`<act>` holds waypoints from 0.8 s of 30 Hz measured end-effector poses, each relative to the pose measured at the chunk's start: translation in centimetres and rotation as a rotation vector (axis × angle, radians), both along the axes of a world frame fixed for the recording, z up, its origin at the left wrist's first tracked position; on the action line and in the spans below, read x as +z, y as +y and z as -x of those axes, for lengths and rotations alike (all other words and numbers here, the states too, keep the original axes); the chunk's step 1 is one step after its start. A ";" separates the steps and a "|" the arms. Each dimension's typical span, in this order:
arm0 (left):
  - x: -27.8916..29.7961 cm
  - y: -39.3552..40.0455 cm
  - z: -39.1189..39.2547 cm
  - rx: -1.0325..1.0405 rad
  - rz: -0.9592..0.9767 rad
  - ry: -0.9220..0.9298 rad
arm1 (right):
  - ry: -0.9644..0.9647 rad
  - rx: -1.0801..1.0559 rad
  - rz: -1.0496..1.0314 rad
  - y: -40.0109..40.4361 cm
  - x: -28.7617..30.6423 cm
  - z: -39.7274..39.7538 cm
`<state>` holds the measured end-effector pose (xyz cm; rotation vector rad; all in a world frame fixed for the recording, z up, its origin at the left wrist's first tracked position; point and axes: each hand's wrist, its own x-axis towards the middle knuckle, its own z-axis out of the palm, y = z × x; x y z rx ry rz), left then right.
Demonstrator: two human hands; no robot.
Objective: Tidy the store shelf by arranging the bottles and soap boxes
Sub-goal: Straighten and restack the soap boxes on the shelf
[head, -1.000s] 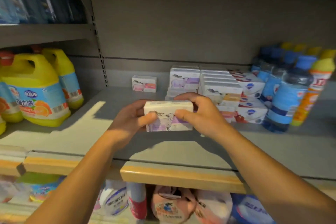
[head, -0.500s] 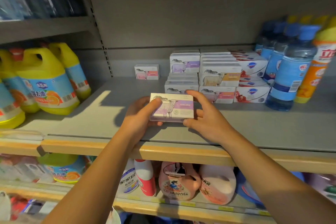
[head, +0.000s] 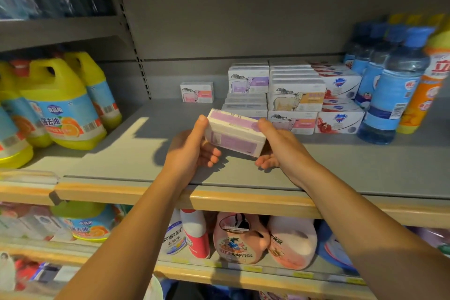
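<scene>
One soap box is gripped between left hand and right hand above the shelf.

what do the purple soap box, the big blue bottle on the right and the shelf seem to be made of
Purple soap box: looks like printed cardboard, matte, with crisp folded edges and flat faces. It is held between the left hand and right hand.
Blue bottle: apparently clear plastic with a glossy wrap label; liquid shows through.
Shelf: probably grey painted metal, smooth and dull; the front strip looks like wood or plastic.

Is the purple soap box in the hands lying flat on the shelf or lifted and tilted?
Lifted and tilted: the purple soap box sits between left hand and right hand, above the shelf.
</scene>
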<state>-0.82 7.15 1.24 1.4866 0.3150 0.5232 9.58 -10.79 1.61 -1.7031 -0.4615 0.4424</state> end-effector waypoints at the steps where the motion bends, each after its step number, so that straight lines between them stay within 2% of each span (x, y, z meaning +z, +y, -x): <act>1: -0.1 0.1 0.0 0.008 -0.012 0.003 | 0.008 -0.002 -0.007 0.0 0.1 0.0; 9: -0.3 0.3 0.3 -0.081 0.010 -0.031 | 0.020 0.005 -0.091 -0.5 -0.2 -0.1; 13: -0.1 0.3 0.3 -0.113 0.036 -0.043 | -0.008 0.045 -0.232 -0.6 -0.9 -0.1; 16: 0.0 -0.1 0.2 -0.068 0.001 -0.022 | -0.080 -0.013 -0.233 -0.4 -1.2 0.0; 19: 0.1 -0.4 0.1 -0.021 -0.061 -0.015 | -0.227 -0.071 -0.127 -0.6 -1.1 0.3; 24: 0.3 -0.7 0.4 -0.001 -0.254 -0.014 | -0.432 -0.031 -0.128 -0.7 -1.4 1.0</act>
